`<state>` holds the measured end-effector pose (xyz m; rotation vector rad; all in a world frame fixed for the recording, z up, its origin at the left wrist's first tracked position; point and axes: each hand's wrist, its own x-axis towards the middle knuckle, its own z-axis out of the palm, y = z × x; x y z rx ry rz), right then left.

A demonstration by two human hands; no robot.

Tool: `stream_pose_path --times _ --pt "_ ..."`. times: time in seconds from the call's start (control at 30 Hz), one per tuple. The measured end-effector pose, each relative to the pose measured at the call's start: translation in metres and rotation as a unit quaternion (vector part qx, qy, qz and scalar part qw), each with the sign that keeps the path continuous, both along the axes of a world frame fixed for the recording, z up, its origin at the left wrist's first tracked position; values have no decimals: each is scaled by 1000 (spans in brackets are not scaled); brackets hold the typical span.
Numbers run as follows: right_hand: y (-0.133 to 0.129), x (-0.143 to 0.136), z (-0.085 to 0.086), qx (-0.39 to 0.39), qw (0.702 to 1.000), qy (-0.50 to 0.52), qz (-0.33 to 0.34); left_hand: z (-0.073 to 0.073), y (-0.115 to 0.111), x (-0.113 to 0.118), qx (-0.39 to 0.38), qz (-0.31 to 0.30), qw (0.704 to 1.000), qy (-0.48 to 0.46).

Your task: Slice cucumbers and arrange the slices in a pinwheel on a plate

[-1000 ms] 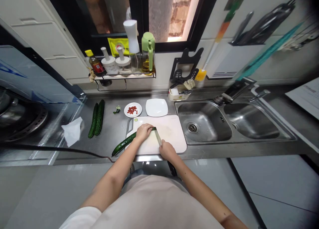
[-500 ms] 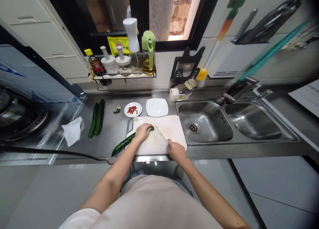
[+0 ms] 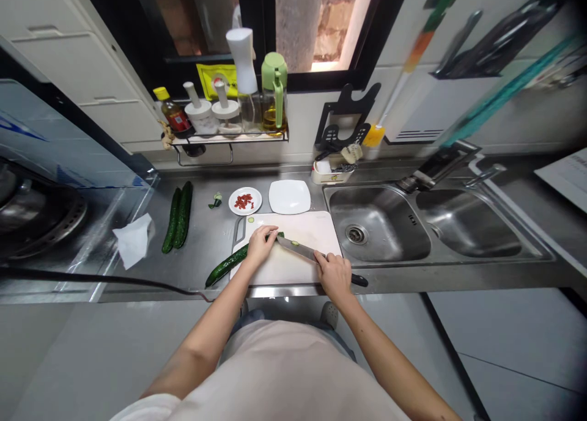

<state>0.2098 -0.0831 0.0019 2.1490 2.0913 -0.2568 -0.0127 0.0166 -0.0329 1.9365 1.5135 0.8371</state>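
A long dark green cucumber (image 3: 228,267) lies slantwise over the left part of a white cutting board (image 3: 293,273). My left hand (image 3: 261,245) is closed over it near its right end, which shows just past the fingertips. In my right hand (image 3: 334,274) is a kitchen knife (image 3: 300,248), its black handle sticking out to the right of the palm. The blade lies tilted flat, with its tip close to the cucumber's cut end. One cucumber slice (image 3: 295,243) is at the blade, and another slice (image 3: 251,220) rests at the board's upper left.
Two whole cucumbers (image 3: 178,218) lie on the left of the steel counter. Behind the board are a small plate (image 3: 233,209) of chopped red pieces, a white square plate (image 3: 289,197) and green scraps (image 3: 215,201). A double sink (image 3: 376,225) borders the board's right side.
My right hand has moved slightly right, and the knife has turned from edge-on to show its broad blade and handle. A slice now shows at the blade. My left hand has barely shifted.
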Motion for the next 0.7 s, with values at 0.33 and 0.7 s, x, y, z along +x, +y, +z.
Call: stream_pose_path --times 0.33,0.7 --pt "-4 3 -5 26 1000 0 14 14 -5 11 -9 -143 986 87" --pt "-4 3 -6 32 999 1 35 20 -6 25 -44 -187 974 119"
